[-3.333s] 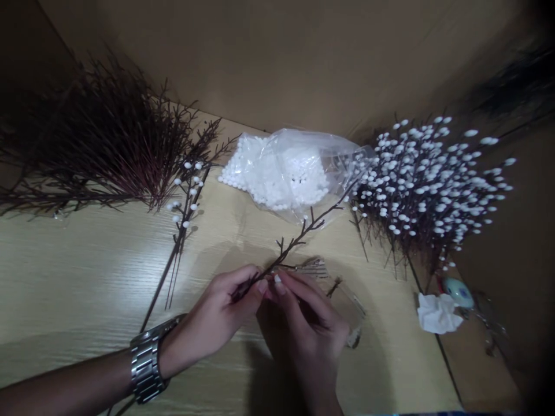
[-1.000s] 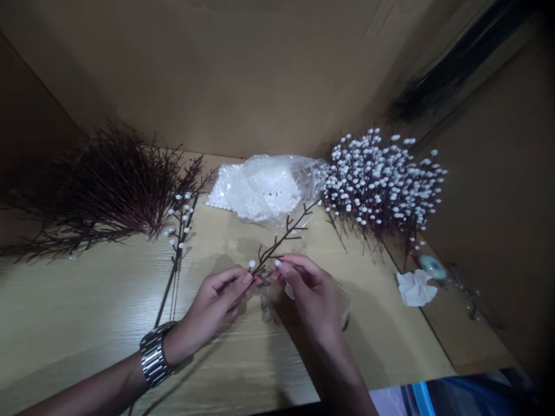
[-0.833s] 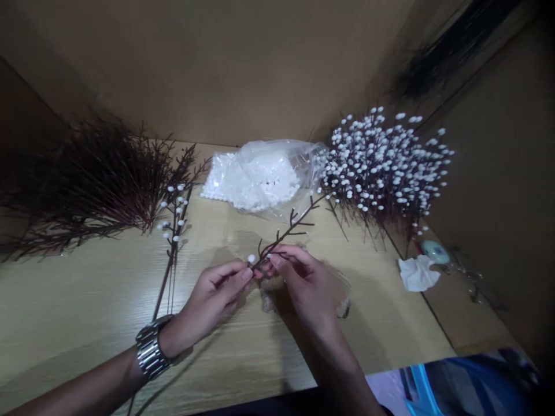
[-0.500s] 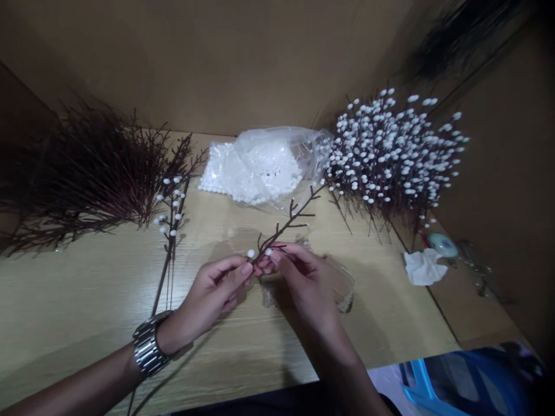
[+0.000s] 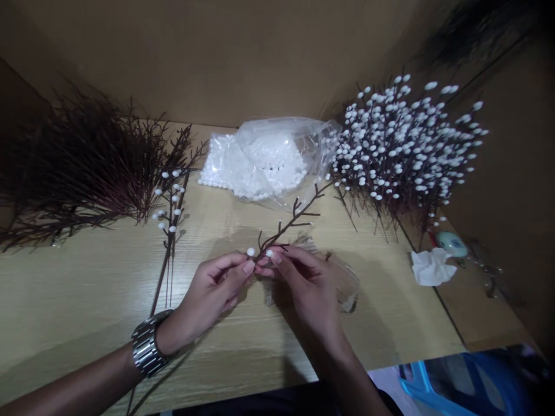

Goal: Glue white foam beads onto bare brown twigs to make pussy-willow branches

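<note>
We hold the dark twig (image 5: 289,224) pinched in our left hand (image 5: 221,284) at frame centre, tip angled to upper right; our right hand (image 5: 309,282) pinches a white bead (image 5: 269,253) beside the stem, can't tell if it's seated. Bead bag (image 5: 269,164) upper centre, bare twigs (image 5: 97,159) upper left, beaded bunch (image 5: 405,141) upper right.

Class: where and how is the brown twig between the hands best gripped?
Likely low on the twig, pinched from the left as the left hand does: its upper length slants away to the right with side shoots forking off, and the right hand holds a white bead close by on the right.
</note>
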`<move>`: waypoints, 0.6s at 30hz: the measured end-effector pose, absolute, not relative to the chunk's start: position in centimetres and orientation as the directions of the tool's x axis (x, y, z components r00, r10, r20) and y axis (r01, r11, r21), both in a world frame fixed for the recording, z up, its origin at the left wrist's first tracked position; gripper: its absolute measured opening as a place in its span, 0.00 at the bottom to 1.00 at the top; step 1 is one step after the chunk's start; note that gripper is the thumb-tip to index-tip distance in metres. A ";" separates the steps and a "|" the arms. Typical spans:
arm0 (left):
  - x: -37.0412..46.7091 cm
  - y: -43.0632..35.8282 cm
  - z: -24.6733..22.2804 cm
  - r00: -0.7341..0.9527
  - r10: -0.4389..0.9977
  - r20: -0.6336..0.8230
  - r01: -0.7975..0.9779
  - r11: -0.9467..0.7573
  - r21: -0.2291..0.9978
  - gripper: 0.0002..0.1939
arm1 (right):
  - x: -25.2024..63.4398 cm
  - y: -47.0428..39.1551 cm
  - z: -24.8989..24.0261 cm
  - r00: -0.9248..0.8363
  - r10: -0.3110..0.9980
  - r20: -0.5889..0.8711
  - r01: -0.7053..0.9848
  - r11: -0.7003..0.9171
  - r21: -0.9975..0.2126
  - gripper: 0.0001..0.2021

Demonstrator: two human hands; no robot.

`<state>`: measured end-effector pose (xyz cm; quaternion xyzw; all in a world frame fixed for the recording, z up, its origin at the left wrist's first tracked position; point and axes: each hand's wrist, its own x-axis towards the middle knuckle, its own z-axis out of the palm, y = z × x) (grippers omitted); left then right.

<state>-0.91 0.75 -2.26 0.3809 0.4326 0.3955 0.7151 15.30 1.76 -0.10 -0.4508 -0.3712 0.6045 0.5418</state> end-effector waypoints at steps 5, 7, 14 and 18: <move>-1.0 0.8 -1.9 0.310 0.898 -0.312 -0.200 0.382 0.902 0.13 | 15.0 1.6 -0.4 0.044 0.986 -0.163 -0.357 -0.136 -0.924 0.03; -1.0 0.8 -1.8 0.305 0.898 -0.317 -0.191 0.384 0.903 0.13 | 15.0 1.6 -0.5 0.043 0.985 -0.169 -0.366 -0.142 -0.920 0.03; -0.8 0.9 -1.5 0.305 0.896 -0.322 -0.178 0.386 0.905 0.13 | 15.0 1.5 -0.8 0.030 0.986 -0.162 -0.377 -0.138 -0.916 0.03; -0.7 0.9 -1.4 0.305 0.889 -0.340 -0.184 0.406 0.895 0.14 | 15.1 1.6 -0.7 0.027 0.984 -0.174 -0.361 -0.153 -0.920 0.02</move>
